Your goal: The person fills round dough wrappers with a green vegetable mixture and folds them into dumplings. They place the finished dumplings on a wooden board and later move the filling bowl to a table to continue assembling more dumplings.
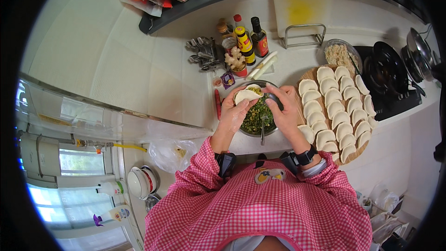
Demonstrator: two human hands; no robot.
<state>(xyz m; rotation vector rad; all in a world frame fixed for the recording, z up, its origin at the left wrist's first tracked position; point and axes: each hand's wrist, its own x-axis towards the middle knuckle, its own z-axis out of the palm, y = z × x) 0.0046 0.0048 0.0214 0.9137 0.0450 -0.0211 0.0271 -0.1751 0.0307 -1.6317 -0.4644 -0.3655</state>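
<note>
My left hand (232,113) holds a round dough wrapper (246,96), partly folded over a green and yellow filling. Close to the wrapper's right edge is my right hand (286,110), thumb and fingers apart; contact with the dough cannot be made out. Below both hands a metal bowl (248,134) contains chopped green filling (256,118). A metal spoon (263,134) rests in it, its handle towards me. To the right, a round wooden board (309,74) bears several rows of folded dumplings (337,118).
Behind the bowl stand sauce bottles (245,46), ginger root (235,58), scallion stalks (263,65) and a utensil rack (205,54). A red-handled tool (217,104) lies left of the bowl. Beyond the board are a bowl of pale filling (339,54) and a black pan (389,64) on the cooktop (400,106).
</note>
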